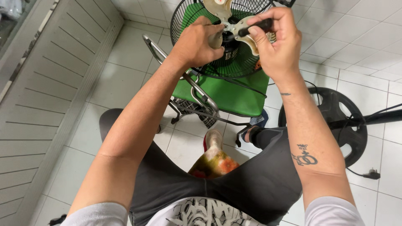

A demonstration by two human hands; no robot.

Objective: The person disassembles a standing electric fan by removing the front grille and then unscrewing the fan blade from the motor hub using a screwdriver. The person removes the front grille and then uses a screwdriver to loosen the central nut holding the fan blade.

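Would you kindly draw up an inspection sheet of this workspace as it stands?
Surface: green chair seat on a white tiled floor.
Job's things: fan rear grille rests on the seat; cream fan blade sits at its hub.
Clutter: round black fan base lies on the floor at right.
Grippers: left hand grips a blade lobe; right hand holds a black-handled tool at the hub.
Cables: black cord crosses the seat; plug lies on the tiles.
Surroundings: grey slatted wall at left; the person's dark shorts below.
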